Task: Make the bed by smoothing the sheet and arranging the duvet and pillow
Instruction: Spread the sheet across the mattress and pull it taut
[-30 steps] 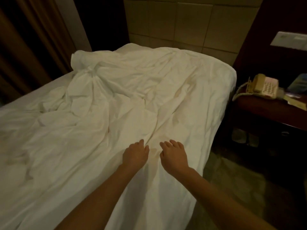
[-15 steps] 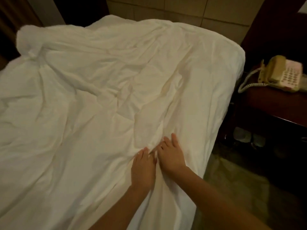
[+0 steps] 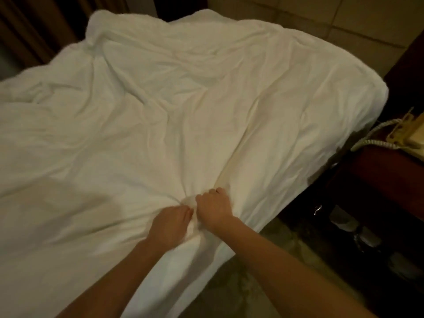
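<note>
Early stage: the duvet (image 3: 183, 99) covers the bed but is creased throughout, and no pillow is in view. Left hand (image 3: 171, 222) and right hand (image 3: 213, 208) sit side by side near the bed's edge, fingers curled tight on a gathered fold, probably duvet, though the dim light could hide a sheet. A nightstand (image 3: 378, 180) with a phone (image 3: 410, 138) stands just beside the bed on the right, not judged an obstacle.

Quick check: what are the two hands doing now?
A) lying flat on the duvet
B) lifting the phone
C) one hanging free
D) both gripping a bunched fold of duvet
D: the left hand and right hand sit side by side, fingers curled into a gathered fold of the duvet.
</note>
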`<state>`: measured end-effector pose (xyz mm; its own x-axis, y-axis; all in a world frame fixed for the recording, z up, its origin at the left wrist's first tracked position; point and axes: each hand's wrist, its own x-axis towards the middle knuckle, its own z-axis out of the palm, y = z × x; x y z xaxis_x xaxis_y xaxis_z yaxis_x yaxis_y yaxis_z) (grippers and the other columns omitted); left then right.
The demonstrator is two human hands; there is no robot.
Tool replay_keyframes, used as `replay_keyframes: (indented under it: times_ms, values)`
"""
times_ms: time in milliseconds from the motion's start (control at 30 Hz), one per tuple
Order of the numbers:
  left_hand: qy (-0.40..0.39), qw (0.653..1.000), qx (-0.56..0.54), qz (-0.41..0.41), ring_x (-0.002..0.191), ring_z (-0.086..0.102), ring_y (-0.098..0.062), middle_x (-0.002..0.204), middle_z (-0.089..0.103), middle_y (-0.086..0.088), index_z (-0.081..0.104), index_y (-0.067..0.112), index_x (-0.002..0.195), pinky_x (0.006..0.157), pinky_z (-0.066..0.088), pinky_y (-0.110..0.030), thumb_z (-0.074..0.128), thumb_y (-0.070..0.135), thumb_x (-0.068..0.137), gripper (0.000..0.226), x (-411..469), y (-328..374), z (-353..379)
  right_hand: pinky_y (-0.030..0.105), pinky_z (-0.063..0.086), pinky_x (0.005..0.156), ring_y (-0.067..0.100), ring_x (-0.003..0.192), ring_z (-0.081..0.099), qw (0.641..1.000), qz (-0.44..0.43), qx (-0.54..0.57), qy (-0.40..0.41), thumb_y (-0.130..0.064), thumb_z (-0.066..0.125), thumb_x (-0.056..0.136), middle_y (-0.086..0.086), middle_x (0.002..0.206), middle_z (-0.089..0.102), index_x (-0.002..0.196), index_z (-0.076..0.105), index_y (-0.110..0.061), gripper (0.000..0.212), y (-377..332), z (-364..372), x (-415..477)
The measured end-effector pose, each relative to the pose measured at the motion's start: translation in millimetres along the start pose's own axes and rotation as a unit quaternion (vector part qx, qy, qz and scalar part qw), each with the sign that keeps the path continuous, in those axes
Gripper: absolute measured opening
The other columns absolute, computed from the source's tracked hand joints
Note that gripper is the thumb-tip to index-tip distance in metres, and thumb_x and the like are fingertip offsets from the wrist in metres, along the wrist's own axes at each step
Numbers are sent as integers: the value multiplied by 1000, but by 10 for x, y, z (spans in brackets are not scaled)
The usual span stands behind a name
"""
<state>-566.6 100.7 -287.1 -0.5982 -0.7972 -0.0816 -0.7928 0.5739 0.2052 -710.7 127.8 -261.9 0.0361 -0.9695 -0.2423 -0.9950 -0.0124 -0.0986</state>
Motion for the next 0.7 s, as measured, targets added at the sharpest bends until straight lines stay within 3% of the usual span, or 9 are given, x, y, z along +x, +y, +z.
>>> replay_keyframes:
  times_ms: [67, 167, 267, 367, 433, 500, 567, 633, 700]
  values:
    - [13, 999, 26, 45, 66, 67, -28, 79, 69, -6, 67, 14, 90, 62, 55, -39, 34, 23, 94, 35, -39, 183, -84, 36, 31, 100, 26, 108, 54, 999, -40, 14, 24, -23, 46, 93, 7, 111, 65, 110, 59, -14, 24, 35, 19, -80]
    - [-75, 995, 34, -52, 112, 58, -20, 122, 62, 1, 53, 23, 126, 100, 38, -41, 23, 36, 102, 41, -89, 315, -50, 39, 24, 107, 29, 104, 56, 994, -79, 50, 60, -21, 48, 92, 9, 102, 67, 100, 62, -11, 20, 104, 22, -180]
    - [-1, 995, 11, -100, 131, 44, -19, 141, 51, -1, 45, 21, 140, 114, 24, -42, 12, 48, 95, 62, -207, 367, -2, 44, 35, 102, 32, 92, 60, 978, -87, 83, 168, -14, 60, 77, 12, 88, 65, 84, 64, -9, 9, 200, 163, -292]
    - [116, 992, 26, -33, 127, 51, -26, 135, 56, -9, 55, 11, 132, 113, 27, -43, 32, 49, 92, 59, -423, 490, 51, 36, 40, 81, 28, 79, 53, 947, -86, 100, 293, -9, 55, 72, 9, 81, 57, 78, 57, -10, 7, 295, 247, -488]
    - [82, 994, 65, -10, 132, 47, -28, 142, 51, -10, 52, 13, 136, 111, 31, -53, 47, 57, 86, 66, -578, 505, 175, 34, 34, 69, 25, 70, 49, 940, -103, 93, 312, -13, 54, 69, 8, 73, 54, 74, 56, -11, 5, 334, 286, -623]
    - [28, 992, 112, -47, 133, 46, -31, 145, 48, -13, 50, 17, 140, 105, 35, -59, 58, 50, 84, 66, -683, 482, 296, 33, 35, 62, 24, 60, 50, 943, -129, 99, 289, -13, 40, 68, 6, 63, 53, 65, 54, -13, 15, 332, 361, -716]
    - [49, 986, 118, -104, 120, 58, -31, 132, 60, -12, 61, 19, 130, 98, 44, -55, 59, 24, 86, 44, -654, 485, 292, 28, 38, 56, 24, 52, 53, 950, -151, 112, 251, -13, 35, 64, 4, 55, 54, 58, 55, -13, 20, 312, 465, -778]
    - [68, 979, 21, -189, 106, 65, -31, 117, 68, -9, 65, 18, 121, 92, 46, -44, 52, 13, 94, 31, -551, 527, 119, 28, 43, 61, 24, 62, 59, 966, -153, 81, 191, -11, 49, 61, 6, 66, 62, 71, 65, -11, 19, 322, 553, -802]
    - [63, 963, -23, -260, 102, 63, -34, 114, 67, -11, 60, 18, 125, 84, 46, -39, 42, 21, 101, 30, -436, 465, -31, 33, 48, 76, 28, 82, 62, 979, -143, 38, 139, -9, 68, 54, 10, 91, 66, 98, 69, -7, 44, 321, 621, -794]
